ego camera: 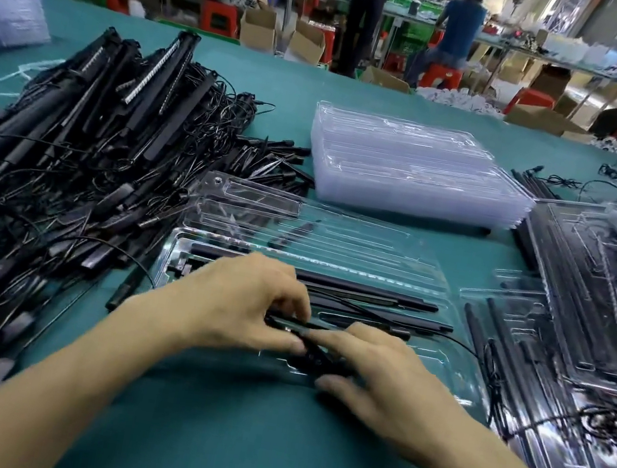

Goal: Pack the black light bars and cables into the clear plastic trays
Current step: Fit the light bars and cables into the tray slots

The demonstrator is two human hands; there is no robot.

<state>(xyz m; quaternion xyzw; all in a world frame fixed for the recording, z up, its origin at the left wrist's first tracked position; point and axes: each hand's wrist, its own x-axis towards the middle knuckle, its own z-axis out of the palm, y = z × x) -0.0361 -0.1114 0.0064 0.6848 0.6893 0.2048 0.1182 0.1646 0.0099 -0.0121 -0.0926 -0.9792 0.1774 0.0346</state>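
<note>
An open clear plastic tray (pixel 452 364) lies on the green table in front of me, its lid (pixel 319 231) folded back. Two or three black light bars (pixel 370 295) lie in its far slots with a thin cable (pixel 456 342) trailing right. My left hand (pixel 242 304) and my right hand (pixel 385 377) meet over the tray's near part, both pinching a small black controller piece (pixel 315 351) on the cable. A big tangled heap of black light bars and cables (pixel 78 162) covers the table to my left.
A stack of empty clear trays (pixel 411 169) stands behind the open tray. Packed trays (pixel 607 292) pile up on the right. Another clear stack (pixel 0 14) sits far left. People, red stools and cardboard boxes (pixel 259 27) fill the background.
</note>
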